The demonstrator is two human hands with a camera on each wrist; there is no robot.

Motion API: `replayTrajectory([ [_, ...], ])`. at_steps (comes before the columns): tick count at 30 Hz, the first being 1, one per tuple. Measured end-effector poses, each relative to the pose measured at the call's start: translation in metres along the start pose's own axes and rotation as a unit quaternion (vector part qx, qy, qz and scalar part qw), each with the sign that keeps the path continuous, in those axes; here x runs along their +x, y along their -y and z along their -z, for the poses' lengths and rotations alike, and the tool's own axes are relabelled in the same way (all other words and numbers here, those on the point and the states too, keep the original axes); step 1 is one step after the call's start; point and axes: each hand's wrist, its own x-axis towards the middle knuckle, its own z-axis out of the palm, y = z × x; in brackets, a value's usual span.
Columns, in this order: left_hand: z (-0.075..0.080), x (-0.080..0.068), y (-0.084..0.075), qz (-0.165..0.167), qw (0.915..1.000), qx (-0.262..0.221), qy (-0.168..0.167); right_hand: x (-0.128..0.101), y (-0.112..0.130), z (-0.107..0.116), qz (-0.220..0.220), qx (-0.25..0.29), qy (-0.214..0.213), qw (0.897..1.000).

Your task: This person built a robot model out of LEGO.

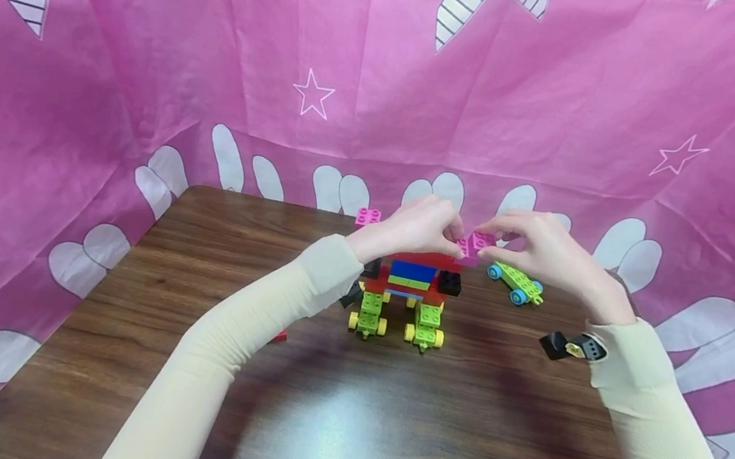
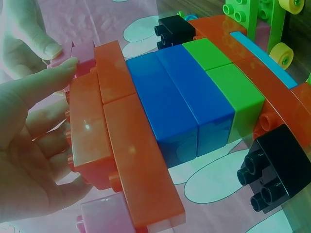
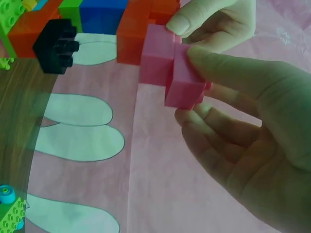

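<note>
Both hands meeting above the far middle of a dark wood-grain table (image 1: 141, 284), at the top of a blocky toy vehicle (image 1: 410, 286) of glossy plastic bricks. Left hand (image 1: 413, 228) curled against the red upper layer, thumb tip touching a small pink brick (image 1: 476, 246) at the model's upper right corner. Right hand (image 1: 541, 248) pinching that same pink brick between thumb and forefinger, remaining fingers loosely curled beneath; brick square-edged, smooth, studded on top, pressed against the red slab. Below the red: two shiny blue blocks, green ones, black studded cubes at the sides, lime legs with round yellow wheels. Just right, a flat lime wheeled plate (image 1: 515, 282) with blue wheels. Another pink brick (image 1: 368, 216) near the back edge. Thin crinkled pink sheet (image 1: 152, 58) with white stars draped behind
</note>
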Motion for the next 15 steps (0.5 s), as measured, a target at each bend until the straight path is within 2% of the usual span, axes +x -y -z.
replayTrajectory([
  [6, -0.0002, -0.0014, 0.0011, 0.007, 0.9999, -0.002, 0.008, -0.0065, -0.0021, -0.0026, -0.024, 0.012, -0.012, 1.0],
  [15, 0.0, 0.0005, -0.0001, 0.007, 0.9999, -0.009, 0.009, -0.0069, -0.0003, -0.0007, -0.022, 0.009, -0.015, 1.0],
])
